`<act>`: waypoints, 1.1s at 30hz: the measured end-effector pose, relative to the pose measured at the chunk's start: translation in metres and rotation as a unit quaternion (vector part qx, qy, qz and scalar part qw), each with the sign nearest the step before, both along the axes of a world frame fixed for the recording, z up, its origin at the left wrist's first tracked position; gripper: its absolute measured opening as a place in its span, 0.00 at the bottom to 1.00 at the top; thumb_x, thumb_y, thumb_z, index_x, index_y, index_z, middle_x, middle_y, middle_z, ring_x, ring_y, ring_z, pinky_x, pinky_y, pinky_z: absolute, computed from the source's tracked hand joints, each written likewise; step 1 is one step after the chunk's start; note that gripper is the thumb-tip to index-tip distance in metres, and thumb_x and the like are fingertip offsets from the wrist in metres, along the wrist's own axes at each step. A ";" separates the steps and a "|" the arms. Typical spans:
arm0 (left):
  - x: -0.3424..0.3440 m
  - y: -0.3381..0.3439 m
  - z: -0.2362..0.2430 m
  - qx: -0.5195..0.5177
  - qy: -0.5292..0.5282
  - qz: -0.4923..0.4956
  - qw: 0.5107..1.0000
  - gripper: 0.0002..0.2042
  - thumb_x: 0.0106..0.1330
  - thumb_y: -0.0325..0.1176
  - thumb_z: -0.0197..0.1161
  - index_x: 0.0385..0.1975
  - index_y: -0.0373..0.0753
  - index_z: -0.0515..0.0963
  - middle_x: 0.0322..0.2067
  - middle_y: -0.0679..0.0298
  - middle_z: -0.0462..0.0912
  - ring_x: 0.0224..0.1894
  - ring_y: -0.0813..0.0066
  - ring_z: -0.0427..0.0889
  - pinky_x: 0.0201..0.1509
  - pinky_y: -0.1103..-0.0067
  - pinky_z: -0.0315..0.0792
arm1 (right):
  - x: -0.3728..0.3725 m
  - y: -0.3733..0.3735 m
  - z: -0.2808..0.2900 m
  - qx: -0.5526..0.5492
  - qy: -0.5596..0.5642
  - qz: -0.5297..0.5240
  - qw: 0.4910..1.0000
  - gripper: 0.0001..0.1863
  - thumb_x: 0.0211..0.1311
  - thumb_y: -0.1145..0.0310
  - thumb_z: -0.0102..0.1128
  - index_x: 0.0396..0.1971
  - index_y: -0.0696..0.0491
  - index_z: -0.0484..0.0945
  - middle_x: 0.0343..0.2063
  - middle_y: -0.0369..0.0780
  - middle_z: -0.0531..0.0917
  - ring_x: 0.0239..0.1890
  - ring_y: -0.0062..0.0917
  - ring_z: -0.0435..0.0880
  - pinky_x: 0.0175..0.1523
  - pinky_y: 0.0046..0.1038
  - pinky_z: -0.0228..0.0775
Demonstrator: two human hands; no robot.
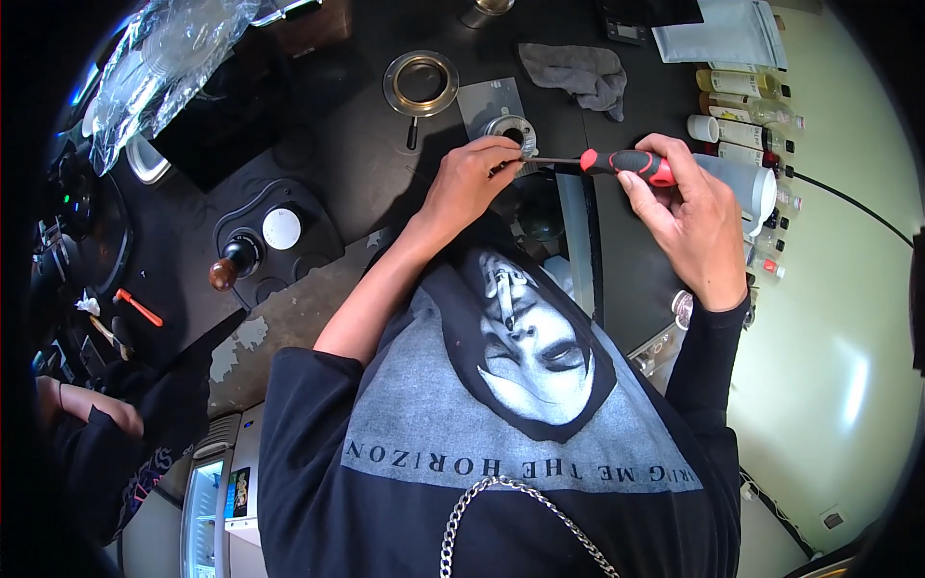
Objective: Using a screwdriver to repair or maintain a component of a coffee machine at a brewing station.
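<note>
My right hand [689,217] grips the red and black handle of a screwdriver [628,165], whose thin shaft points left. The shaft's tip reaches the near side of a round silver metal part [525,128] with a dark opening. At the near left side of this part, my left hand [467,185] is closed, thumb and fingers pinched at its edge. The fingers hide some of the part and the exact spot where the tip meets it. Under the part lies a grey flat plate [479,100].
A brass-coloured ring with a black handle [421,85] lies on the dark counter [366,125], left of a grey cloth [575,77]. Several bottles [747,108] line the right wall. A tamper [236,255] stands on a black mat at left. Another person's arm [96,405] shows lower left.
</note>
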State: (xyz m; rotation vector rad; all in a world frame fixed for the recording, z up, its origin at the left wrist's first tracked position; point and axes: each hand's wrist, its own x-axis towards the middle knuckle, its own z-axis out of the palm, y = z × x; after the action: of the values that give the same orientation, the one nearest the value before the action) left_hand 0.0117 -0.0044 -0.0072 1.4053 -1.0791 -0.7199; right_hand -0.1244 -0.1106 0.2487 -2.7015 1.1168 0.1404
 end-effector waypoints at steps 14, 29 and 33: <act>-0.002 -0.001 -0.001 -0.012 -0.017 0.003 1.000 0.09 0.66 0.25 0.72 0.43 0.30 0.87 0.46 0.56 0.89 0.40 0.60 0.91 0.42 0.73 0.83 | 0.003 0.001 0.003 -0.001 -0.006 0.010 1.000 0.24 0.61 0.50 0.77 0.43 0.54 0.82 0.28 0.40 0.83 0.30 0.38 0.85 0.34 0.36 0.76; 0.001 0.000 0.003 0.003 -0.043 -0.002 0.999 0.09 0.67 0.26 0.71 0.44 0.31 0.87 0.46 0.55 0.90 0.44 0.56 0.91 0.47 0.72 0.83 | 0.009 0.010 0.001 -0.033 -0.059 0.091 0.994 0.22 0.64 0.48 0.73 0.46 0.50 0.81 0.28 0.40 0.83 0.30 0.40 0.86 0.34 0.37 0.76; -0.001 0.001 0.004 0.001 -0.026 0.002 1.000 0.09 0.67 0.26 0.71 0.44 0.31 0.87 0.46 0.55 0.90 0.44 0.56 0.91 0.48 0.71 0.83 | 0.011 0.007 0.005 -0.038 0.032 0.047 0.998 0.18 0.67 0.52 0.72 0.42 0.51 0.80 0.28 0.39 0.85 0.29 0.39 0.86 0.32 0.36 0.75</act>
State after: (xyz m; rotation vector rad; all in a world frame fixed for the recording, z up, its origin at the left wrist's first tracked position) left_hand 0.0110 -0.0035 -0.0035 1.4343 -1.1148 -0.6849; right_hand -0.1133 -0.1036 0.2540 -2.8370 1.0319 0.2046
